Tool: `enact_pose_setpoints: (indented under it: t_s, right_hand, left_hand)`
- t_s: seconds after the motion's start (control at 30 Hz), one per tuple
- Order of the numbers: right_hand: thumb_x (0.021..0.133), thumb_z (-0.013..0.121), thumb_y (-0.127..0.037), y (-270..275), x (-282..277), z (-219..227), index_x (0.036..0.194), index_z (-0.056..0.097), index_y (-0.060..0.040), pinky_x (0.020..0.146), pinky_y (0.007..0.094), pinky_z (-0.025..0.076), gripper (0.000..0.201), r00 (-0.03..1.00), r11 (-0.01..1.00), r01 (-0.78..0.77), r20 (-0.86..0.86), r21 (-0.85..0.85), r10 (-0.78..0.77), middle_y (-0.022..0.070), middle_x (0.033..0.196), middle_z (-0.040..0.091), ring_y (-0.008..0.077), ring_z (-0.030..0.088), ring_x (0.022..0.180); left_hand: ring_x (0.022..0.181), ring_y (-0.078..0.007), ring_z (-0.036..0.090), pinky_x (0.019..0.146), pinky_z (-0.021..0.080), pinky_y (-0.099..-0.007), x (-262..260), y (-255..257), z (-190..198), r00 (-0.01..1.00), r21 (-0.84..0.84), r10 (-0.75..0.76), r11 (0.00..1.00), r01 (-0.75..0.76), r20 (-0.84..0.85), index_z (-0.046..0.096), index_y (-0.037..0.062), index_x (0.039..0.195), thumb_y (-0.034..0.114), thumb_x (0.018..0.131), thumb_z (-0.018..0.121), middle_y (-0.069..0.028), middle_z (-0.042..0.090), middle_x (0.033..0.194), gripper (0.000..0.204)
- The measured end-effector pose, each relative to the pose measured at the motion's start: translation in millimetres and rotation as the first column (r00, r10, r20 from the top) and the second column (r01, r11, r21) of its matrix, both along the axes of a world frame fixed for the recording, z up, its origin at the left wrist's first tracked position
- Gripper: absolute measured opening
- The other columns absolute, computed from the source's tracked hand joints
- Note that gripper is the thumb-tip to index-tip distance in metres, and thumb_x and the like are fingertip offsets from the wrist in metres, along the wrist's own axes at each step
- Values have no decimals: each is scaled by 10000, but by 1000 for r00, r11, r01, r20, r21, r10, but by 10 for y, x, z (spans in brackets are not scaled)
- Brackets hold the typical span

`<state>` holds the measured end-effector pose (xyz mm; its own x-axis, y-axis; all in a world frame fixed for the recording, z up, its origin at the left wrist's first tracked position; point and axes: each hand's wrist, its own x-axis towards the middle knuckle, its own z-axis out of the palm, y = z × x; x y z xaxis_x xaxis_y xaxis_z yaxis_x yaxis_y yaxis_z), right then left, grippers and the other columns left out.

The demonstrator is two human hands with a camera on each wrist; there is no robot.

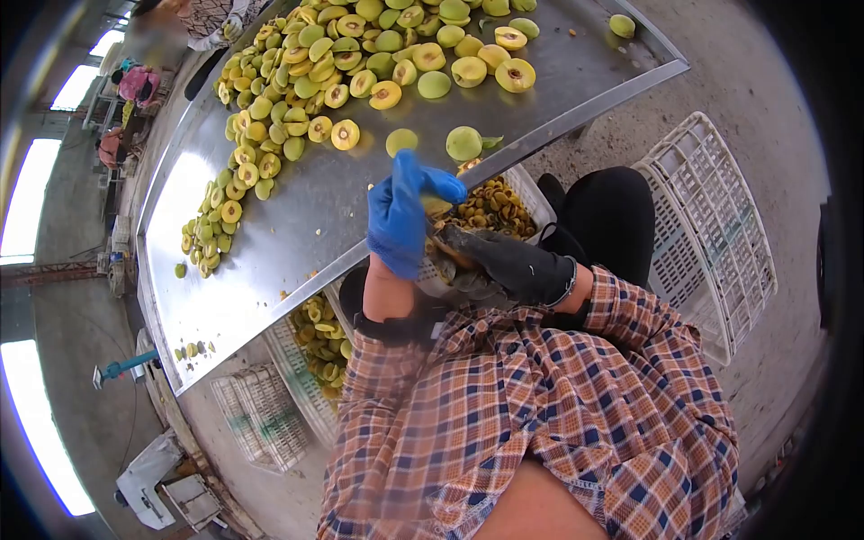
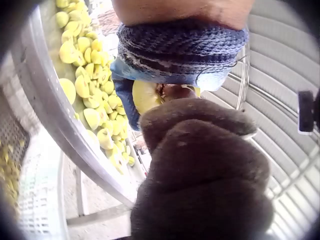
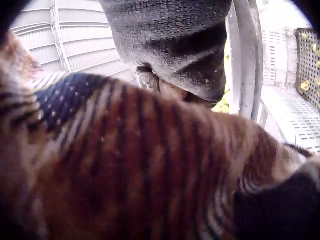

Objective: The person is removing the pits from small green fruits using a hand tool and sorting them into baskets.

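Note:
My left hand (image 1: 397, 216), in a blue glove, grips a yellow-green plum half (image 1: 437, 205) at the near edge of the metal table (image 1: 333, 193). In the left wrist view the pale flesh of this plum half (image 2: 145, 96) shows beside something brown, partly behind the dark glove. My right hand (image 1: 517, 268), in a dark glove, meets the left one there, its fingers (image 2: 200, 150) curled right at the fruit. I cannot tell what it holds. Just beyond the left hand lie a whole green plum (image 1: 463, 143) and another pale green one (image 1: 401, 141).
Many plum halves (image 1: 385, 94) are heaped across the table. Below its edge, a white basket (image 1: 543, 202) holds brownish pieces. A crate of yellow-green pieces (image 1: 319, 346) stands under the table; white crates (image 1: 711, 229) stand right, more (image 1: 261, 416) left. Another person's gloved hand (image 1: 232, 30) is opposite.

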<state>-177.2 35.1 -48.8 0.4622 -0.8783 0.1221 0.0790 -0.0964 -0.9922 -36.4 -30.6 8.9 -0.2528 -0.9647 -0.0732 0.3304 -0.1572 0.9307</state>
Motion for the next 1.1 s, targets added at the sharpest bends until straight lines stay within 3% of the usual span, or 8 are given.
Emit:
enact_pose_setpoints:
  t_s: [0.07,0.13,0.6,0.77,0.8,0.87,0.97,1.1]
  right_hand:
    - [1008,391,-402,2,-9,41,1051,604,-71,561,180,417,395,983,861,143,-33,-488,-182,16,830,591,41,523,645]
    - [1006,394,-414,-21,-51,346,990,615,-68,567,179,412,411,897,673,-312,441,671,-24,21,823,589,50,519,647]
    - [999,396,-450,-77,48,25,946,603,-58,471,235,378,447,979,979,-194,76,65,189,6,665,518,76,476,543]
    - [1000,444,-373,-95,-164,-281,1058,598,-46,593,249,462,366,948,972,-46,-317,-230,-31,15,730,578,108,543,635]
    - [996,436,-405,-101,-233,-82,1019,593,-52,541,244,431,387,974,968,-27,-211,248,81,-2,685,545,92,504,580]
    - [993,429,-437,-87,-251,-6,981,588,-58,489,239,401,411,992,742,-44,-58,669,111,-19,640,511,76,466,525]
    - [991,424,-444,-109,-196,-177,978,588,-62,462,217,363,416,992,702,-80,123,708,-12,-23,633,490,62,428,499]
    - [996,432,-409,-130,-215,-151,1085,588,-51,551,204,415,401,999,753,-13,34,658,-13,-14,754,533,51,477,620]
  left_hand:
    - [681,-220,640,698,517,-327,18,-19,-32,978,-147,48,989,-18,203,629,-25,706,490,971,421,-132,658,721,616]
    - [703,-217,644,717,516,-319,65,-50,-52,970,-125,67,991,-38,232,624,-22,697,482,973,426,-129,653,719,608]
    - [760,-330,621,708,523,-400,96,-193,-54,830,357,201,934,-3,-520,563,52,849,434,937,518,-138,614,824,394]
    - [971,-240,614,802,530,-376,652,-723,-591,977,113,171,976,-186,129,642,154,1045,339,878,603,-53,642,1040,252]
    - [971,-240,614,802,530,-376,625,-827,-527,980,109,158,979,-172,125,642,154,1045,339,878,603,-53,642,1040,252]
    - [967,-207,624,840,515,-331,544,-965,-438,309,-168,124,978,120,943,584,167,1234,374,831,652,-102,615,1156,457]
    - [928,-156,622,843,497,-289,528,-1186,-880,-33,-380,462,767,517,886,536,165,1291,383,802,687,-159,606,1147,556]
    - [936,-177,612,808,510,-285,556,-1310,-894,423,-131,31,969,210,906,530,84,1277,344,813,692,-109,611,1105,556]
